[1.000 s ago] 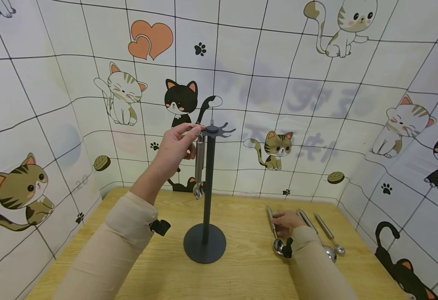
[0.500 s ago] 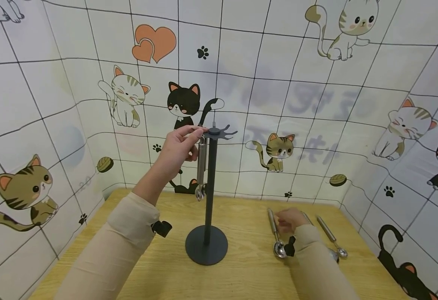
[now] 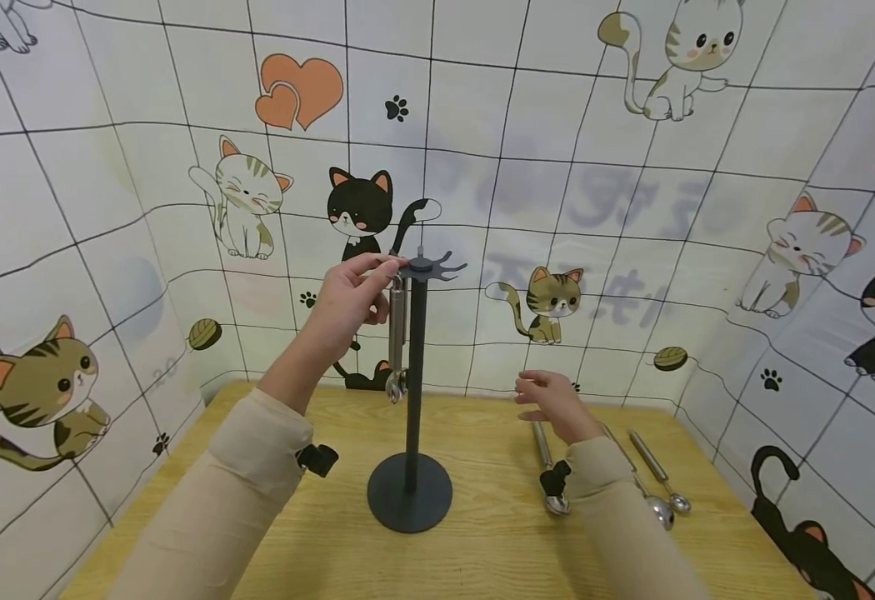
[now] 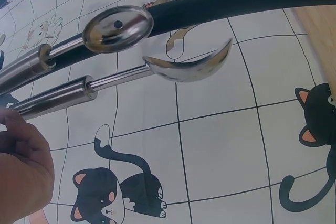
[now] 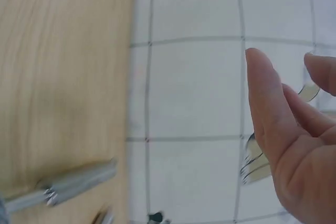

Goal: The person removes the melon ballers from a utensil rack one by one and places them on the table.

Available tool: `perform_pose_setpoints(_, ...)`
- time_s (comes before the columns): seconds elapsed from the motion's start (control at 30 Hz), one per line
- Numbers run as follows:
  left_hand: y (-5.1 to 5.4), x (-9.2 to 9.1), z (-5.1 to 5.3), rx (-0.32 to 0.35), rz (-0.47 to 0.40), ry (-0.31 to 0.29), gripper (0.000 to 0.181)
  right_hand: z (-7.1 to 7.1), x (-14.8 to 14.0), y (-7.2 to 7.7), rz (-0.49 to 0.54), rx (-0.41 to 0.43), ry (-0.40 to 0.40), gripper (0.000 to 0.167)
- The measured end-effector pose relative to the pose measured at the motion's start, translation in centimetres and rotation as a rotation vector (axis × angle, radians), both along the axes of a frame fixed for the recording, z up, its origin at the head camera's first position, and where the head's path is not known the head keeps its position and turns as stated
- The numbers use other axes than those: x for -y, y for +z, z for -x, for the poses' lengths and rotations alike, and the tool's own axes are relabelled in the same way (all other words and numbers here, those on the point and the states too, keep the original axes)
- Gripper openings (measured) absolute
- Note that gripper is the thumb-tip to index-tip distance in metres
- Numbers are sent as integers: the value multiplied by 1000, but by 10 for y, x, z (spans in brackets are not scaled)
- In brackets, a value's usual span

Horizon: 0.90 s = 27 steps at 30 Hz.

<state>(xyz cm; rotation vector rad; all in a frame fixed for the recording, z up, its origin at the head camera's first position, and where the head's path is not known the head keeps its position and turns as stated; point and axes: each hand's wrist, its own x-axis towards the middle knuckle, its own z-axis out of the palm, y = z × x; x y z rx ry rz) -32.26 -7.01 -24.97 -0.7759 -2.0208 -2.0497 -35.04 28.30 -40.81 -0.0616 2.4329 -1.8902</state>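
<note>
A dark grey utensil stand (image 3: 413, 400) with a round base and curved hooks on top stands on the table. My left hand (image 3: 347, 304) pinches the end of a left hook between thumb and forefinger. Just below these fingers hang two metal scoops (image 3: 396, 333). In the left wrist view, one scoop (image 4: 118, 29) has an oval bowl with a small hole, and the other scoop (image 4: 189, 66) shows its curved bowl side-on. My right hand (image 3: 553, 404) is in the air with fingers extended, holding nothing, above the handle of a metal spoon (image 3: 541, 446) on the table.
Right of that spoon lie a round-bowled metal scoop (image 3: 659, 510), partly behind my right sleeve, and a smaller scoop (image 3: 651, 457). The wooden table (image 3: 482, 533) meets a cat-print cloth wall (image 3: 467, 100) at the back and sides.
My right hand has lifted away from the utensils on the table, moving up and left, its fingers spreading. The left hand stays at the stand's hook.
</note>
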Motion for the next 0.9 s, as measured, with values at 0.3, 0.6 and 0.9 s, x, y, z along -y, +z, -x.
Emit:
perform_pose_setpoints(0.3,2,0,-3,21,-4,1,32,-11,60,43,24,-192,70,43)
perform_pose_setpoints(0.6,4,-3,-3,10,24,22,35,-26,93,63,9,-270,171,42)
perform_pose_setpoints(0.9,3,-3,-3,40,11,24,36,-31,104,65,26,-301,190,41)
